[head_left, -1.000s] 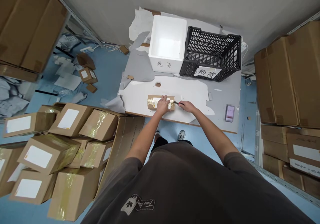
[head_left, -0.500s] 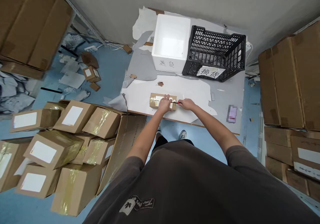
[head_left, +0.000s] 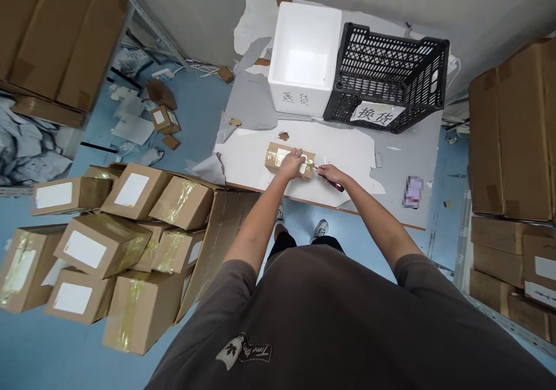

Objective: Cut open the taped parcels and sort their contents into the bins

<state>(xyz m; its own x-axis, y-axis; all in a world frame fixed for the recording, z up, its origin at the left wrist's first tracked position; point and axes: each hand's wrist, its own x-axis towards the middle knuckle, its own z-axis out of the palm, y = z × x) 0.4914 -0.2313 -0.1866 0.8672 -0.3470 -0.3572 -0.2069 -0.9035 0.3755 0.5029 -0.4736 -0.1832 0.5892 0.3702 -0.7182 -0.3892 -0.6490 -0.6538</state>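
Note:
A small taped cardboard box (head_left: 271, 157) with a white label lies on the white paper near the table's front edge. My left hand (head_left: 292, 163) rests on top of it, fingers spread across the label. To the right of the box, my right hand (head_left: 330, 173) is closed around a cutter (head_left: 337, 185) with a red and black handle. The cutter's metal tip meets the box's right end, and its handle sticks out below my fingers.
Behind the box stand a white foam bin (head_left: 299, 97) and a black plastic crate (head_left: 391, 86). A blurred purple item (head_left: 412, 192) lies at the table's right. Left of the table, a large carton (head_left: 221, 228) holds several taped boxes. Shelves with cartons flank both sides.
My right hand has turned the cutter, so more of its handle shows and it slants down to the right. The small box looks tilted differently under my left hand. The whole view has shifted slightly.

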